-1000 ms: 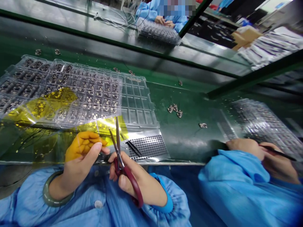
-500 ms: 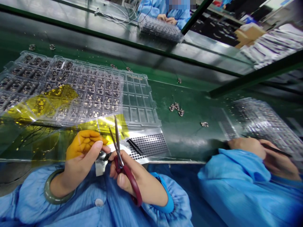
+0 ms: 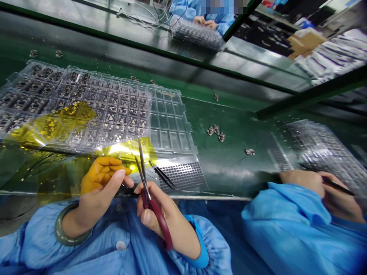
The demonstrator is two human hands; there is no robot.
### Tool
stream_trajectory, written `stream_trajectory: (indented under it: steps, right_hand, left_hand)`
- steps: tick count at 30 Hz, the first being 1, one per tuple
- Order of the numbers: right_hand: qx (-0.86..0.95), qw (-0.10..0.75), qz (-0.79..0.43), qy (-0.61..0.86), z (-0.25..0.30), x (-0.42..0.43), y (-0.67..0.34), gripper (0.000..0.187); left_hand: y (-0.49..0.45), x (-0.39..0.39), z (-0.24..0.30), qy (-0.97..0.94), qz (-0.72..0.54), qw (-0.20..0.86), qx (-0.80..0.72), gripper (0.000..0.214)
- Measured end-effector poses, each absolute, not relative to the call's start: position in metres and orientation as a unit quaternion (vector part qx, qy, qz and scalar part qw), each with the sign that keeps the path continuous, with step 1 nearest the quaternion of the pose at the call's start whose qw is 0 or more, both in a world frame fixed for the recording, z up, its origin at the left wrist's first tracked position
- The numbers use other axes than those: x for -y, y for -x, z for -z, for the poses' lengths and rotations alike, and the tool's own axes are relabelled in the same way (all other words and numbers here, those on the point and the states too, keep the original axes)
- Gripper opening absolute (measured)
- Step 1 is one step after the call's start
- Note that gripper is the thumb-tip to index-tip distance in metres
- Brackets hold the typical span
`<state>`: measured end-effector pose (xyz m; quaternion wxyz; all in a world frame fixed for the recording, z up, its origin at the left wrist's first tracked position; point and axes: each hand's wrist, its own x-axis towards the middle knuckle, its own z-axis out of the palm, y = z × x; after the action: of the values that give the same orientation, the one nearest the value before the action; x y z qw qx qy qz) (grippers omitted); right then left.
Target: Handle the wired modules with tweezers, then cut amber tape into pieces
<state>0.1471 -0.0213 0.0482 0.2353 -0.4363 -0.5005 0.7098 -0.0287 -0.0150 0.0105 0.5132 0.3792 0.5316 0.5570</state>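
My left hand (image 3: 103, 187) pinches the edge of a clear yellow film (image 3: 126, 151), which tints the fingers behind it orange. In my right hand (image 3: 156, 212) is a pair of scissors (image 3: 157, 217) with burgundy handles. Their blades point up and away, slightly parted, over the film. Just beyond the right hand, black tweezers (image 3: 164, 177) lie across a sheet with a grid of small dark squares (image 3: 186, 173). Past the film sits a clear compartment tray (image 3: 169, 130) with small circuit boards (image 3: 120, 118) in many of its pockets.
Small metallic parts (image 3: 215, 130) lie scattered on the green bench (image 3: 235, 168). At my right a co-worker's blue sleeve (image 3: 286, 217) and hands are beside another clear tray (image 3: 323, 145). A green frame bar (image 3: 315, 93) crosses above. Another person in blue sits across the bench.
A silvery piece hanging between my hands is out of view now. Both hands and the scissors stay almost where they were; the view has shifted slightly.
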Motion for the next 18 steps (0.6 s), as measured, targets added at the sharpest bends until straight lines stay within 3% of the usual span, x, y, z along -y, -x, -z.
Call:
stream_trajectory:
  steps: [18]
  right_hand:
    - [0.436, 0.276, -0.697, 0.498, -0.0454, 0.0290, -0.1426, 0.067]
  left_hand:
    - [0.0297, 0.0152, -0.0068, -0.418, -0.523, 0.512, -0.539, 0.021]
